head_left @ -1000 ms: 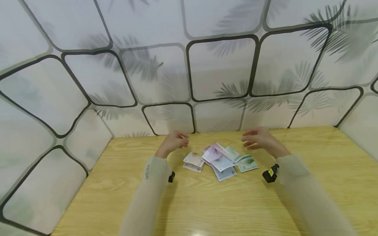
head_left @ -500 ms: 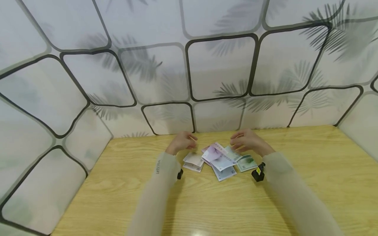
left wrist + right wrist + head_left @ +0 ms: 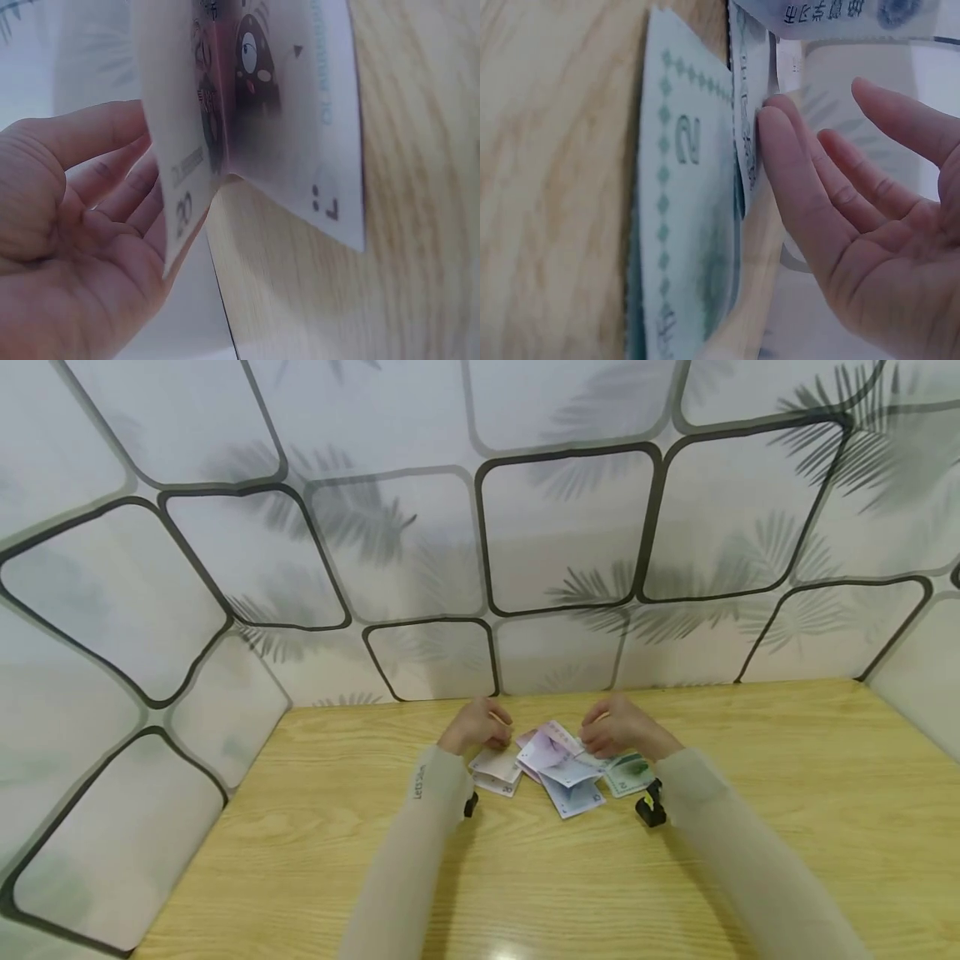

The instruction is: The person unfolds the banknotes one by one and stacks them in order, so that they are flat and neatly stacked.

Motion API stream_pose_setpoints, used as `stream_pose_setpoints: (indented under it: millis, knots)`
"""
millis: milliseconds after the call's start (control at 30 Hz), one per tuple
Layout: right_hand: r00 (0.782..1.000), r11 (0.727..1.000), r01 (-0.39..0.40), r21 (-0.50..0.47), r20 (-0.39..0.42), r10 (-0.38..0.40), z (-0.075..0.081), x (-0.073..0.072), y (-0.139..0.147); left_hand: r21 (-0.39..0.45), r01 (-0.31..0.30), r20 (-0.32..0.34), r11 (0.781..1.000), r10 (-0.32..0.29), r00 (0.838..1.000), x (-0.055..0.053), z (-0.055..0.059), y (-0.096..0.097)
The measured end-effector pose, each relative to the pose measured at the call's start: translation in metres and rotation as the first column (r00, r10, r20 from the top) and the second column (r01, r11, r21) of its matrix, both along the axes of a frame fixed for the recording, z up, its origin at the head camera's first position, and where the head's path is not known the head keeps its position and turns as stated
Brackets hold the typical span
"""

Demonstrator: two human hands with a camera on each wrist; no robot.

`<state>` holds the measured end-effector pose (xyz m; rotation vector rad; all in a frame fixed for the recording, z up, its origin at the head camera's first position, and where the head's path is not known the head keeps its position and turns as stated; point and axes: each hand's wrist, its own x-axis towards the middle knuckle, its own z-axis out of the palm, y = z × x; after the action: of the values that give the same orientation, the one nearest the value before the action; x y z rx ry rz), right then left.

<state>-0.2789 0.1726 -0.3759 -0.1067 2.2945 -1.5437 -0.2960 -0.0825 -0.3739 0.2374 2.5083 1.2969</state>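
Observation:
A heap of folded play banknotes lies on the table. My left hand [image 3: 477, 727] is at the far side of a pale brownish note [image 3: 496, 767], folded and standing half open, marked 20. In the left wrist view this note [image 3: 292, 150] covers the tips of the bent fingers. My right hand [image 3: 624, 727] hovers over the pile's right part. Its fingertips come right up to a pale green note [image 3: 750, 112] in the right wrist view, with the thumb apart. Beside that is a green folded note [image 3: 628, 774]. Between the hands lie a purple note [image 3: 546, 750] and a bluish note [image 3: 574, 798].
The wooden table [image 3: 525, 877] reaches back to a patterned curtain-like wall [image 3: 562, 527] close behind the hands. Another such wall [image 3: 82, 635] runs along the left side. A small black wrist device [image 3: 651, 804] hangs at the right sleeve.
Both hands have moved inward toward the notes, left hand rightward, right hand leftward and slightly down. The notes lie in the same places.

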Motion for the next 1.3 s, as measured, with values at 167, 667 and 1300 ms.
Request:
stream_pose_setpoints:
  millis: [167,667,1300]
  knots:
    - [0.999,0.999,0.029,0.031,0.014,-0.03,-0.0034,-0.0018,-0.0047,0.038,-0.017,0.022,0.999,0.016,1.0,0.0016,0.0008,0.0012]
    - [1.0,1.0,-0.005,0.006,0.011,0.005,-0.003,-0.0001,-0.0058,0.092,-0.004,0.06,0.996,-0.001,0.998,0.0003,-0.0006,0.0007]
    - [1.0,1.0,-0.012,0.014,0.009,0.012,-0.0032,-0.0021,-0.0061,0.173,-0.036,0.064,0.984,0.025,0.998,-0.0002,-0.0011,-0.0046]
